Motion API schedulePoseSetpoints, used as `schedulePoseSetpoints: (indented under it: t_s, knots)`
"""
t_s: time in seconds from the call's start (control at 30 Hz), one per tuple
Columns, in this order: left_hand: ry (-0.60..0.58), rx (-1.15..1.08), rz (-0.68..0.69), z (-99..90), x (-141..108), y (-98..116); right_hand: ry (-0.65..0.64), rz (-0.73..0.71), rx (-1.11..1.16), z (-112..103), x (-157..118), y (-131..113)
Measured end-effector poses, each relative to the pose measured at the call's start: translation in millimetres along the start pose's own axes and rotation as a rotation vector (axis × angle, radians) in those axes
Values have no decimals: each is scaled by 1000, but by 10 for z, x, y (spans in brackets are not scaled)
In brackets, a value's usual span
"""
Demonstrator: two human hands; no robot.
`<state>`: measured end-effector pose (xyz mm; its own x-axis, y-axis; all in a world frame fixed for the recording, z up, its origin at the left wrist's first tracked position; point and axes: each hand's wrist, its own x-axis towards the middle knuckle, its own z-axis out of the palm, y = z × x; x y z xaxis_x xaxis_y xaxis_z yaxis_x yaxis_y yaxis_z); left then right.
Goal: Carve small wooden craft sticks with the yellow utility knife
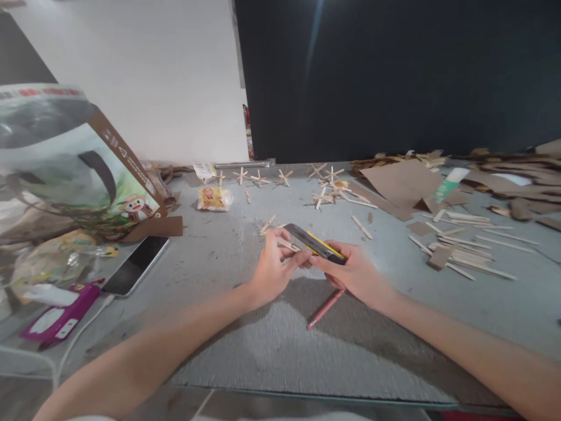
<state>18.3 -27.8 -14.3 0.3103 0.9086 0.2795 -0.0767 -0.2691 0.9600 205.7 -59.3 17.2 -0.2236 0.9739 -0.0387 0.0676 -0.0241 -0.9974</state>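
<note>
Both of my hands meet over the middle of the grey table. In my left hand [275, 264] a short flat wooden stick [287, 244] is pinched between the fingers. My right hand [353, 269] is closed around a black and yellow utility knife [322, 245], whose front end points up and left, above the stick. Whether the blade touches the wood cannot be made out. A red pencil [325, 309] lies on the table just below my right hand. Past my left hand lie small wooden stick pieces [267, 224].
Star-shaped stick pieces [284, 177] line the back of the table [245, 356]. Loose sticks [477, 251] and cardboard [392, 184] lie on the right. A phone [137, 266], a purple box [61, 316], a cable and a large printed container [65, 169] stand or lie left.
</note>
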Motion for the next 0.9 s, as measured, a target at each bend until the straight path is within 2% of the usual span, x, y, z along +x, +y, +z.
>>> schedulePoseSetpoints:
  t_s: [0.17, 0.3, 0.4, 0.5, 0.6, 0.77, 0.9]
  knots:
    - [-10, 40, 31, 7, -14, 7, -40, -1, 103, 30, 25, 64]
    - [0, 16, 116, 20, 1, 15, 54, -35, 121, 29, 33, 95]
    - [35, 15, 116, 7, 27, 25, 152, -89, -4, 9, 33, 111]
    - [49, 29, 64, -21, 62, 41, 278, -221, -227, -22, 28, 126]
    - [55, -7, 55, -35, 91, 63, 345, -328, -358, -50, 24, 142]
    - [42, -102, 105, -28, 86, 75, 373, -374, -399, -67, 24, 151]
    - [27, -90, 149, -37, 53, 65, 383, -385, -357, -52, 25, 130]
